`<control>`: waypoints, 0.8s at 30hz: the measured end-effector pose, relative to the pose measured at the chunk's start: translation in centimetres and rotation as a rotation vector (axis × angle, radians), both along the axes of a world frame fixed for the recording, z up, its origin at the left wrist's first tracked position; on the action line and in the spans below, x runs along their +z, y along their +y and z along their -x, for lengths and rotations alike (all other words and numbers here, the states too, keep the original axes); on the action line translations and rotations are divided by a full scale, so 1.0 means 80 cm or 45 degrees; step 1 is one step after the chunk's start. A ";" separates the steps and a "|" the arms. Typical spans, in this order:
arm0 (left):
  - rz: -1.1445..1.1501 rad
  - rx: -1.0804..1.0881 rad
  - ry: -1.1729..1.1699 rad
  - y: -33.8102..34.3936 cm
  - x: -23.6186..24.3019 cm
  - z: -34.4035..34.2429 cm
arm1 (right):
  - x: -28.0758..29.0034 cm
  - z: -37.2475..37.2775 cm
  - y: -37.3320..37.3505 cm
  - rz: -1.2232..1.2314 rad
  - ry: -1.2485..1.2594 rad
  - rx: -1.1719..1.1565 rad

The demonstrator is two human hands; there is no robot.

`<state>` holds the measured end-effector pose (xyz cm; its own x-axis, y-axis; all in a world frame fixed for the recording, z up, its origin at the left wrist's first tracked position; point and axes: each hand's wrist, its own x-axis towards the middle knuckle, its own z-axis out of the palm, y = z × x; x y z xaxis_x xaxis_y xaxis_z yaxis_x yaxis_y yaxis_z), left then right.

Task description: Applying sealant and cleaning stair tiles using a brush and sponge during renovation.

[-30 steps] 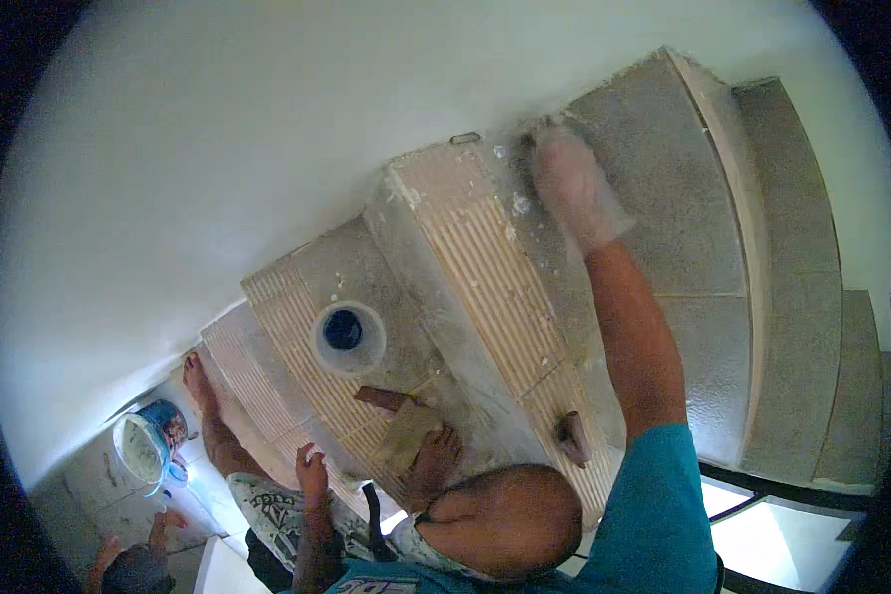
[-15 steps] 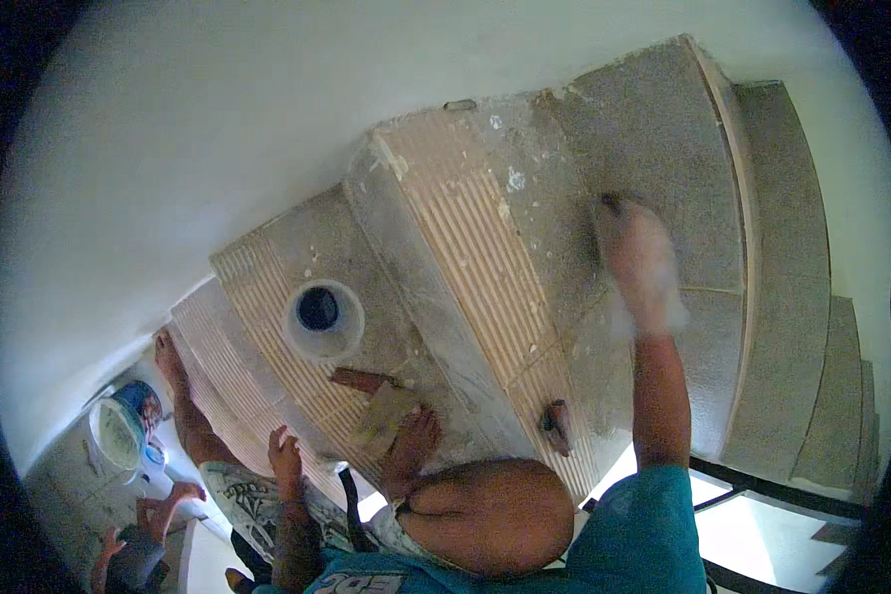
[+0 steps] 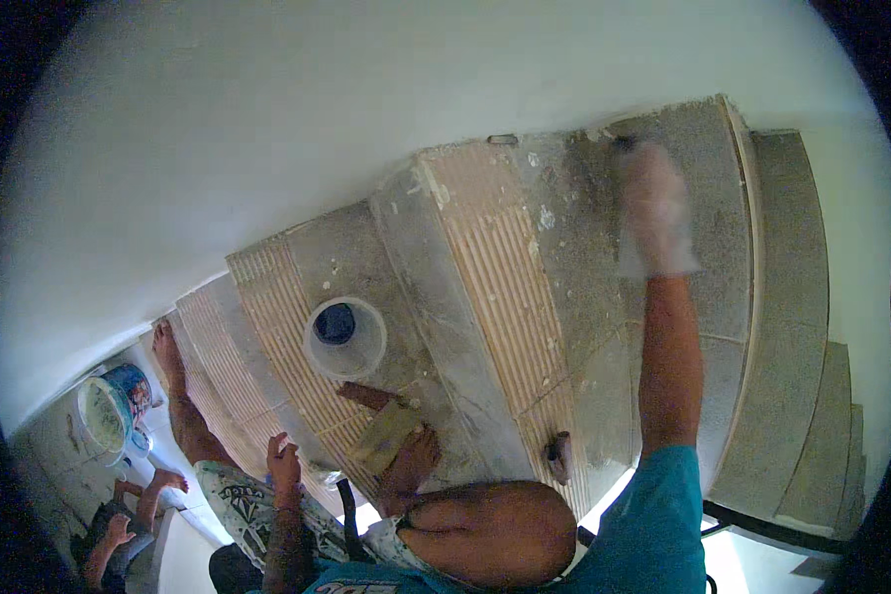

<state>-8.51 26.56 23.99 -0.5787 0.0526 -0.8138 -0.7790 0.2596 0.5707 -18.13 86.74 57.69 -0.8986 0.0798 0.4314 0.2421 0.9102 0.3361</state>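
Observation:
My right hand (image 3: 657, 203) is stretched far forward over a grey tiled step (image 3: 589, 238), fingers toward the wall. Motion smears it. A pale, cloth-like patch (image 3: 632, 259) shows about its wrist and a dark bit (image 3: 623, 145) at its fingertips; I cannot make out what it holds. My left hand (image 3: 284, 461) hangs loosely by my left thigh, fingers partly spread, with nothing visible in it. Between my feet and the wall stands a white bucket (image 3: 371, 342) with something dark blue inside. A brown strip (image 3: 368, 396) and a tan block (image 3: 384, 437) lie by my right foot (image 3: 416, 457).
Ribbed tan edging (image 3: 500, 287) runs along the steps, which climb to the right beside a white wall (image 3: 317, 109). A small dark-pinkish object (image 3: 559, 457) lies on the edging. Lower left are a colourful bucket (image 3: 124, 391) and another person's hands (image 3: 119, 530).
My right hand has slid forward along the step, nearer the wall, and the pale patch has gone with it. The view has shifted a little. My left hand stays by my thigh.

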 end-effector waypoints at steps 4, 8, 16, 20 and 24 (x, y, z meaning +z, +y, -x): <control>-0.089 0.035 0.095 -0.008 -0.004 -0.006 | -0.047 0.015 -0.037 0.047 -0.159 -0.241; -0.095 0.097 -0.080 -0.010 0.005 0.006 | -0.008 -0.045 -0.044 0.121 -0.156 -0.107; -0.110 -0.026 0.205 -0.004 -0.009 0.012 | 0.062 -0.136 -0.120 0.665 -0.202 -0.885; 0.094 -0.566 0.551 -0.017 -0.017 0.016 | 0.026 -0.217 -0.069 0.905 -0.180 -0.731; 0.228 -0.390 0.571 -0.062 -0.040 0.019 | 0.024 -0.203 -0.101 1.587 -0.072 -0.948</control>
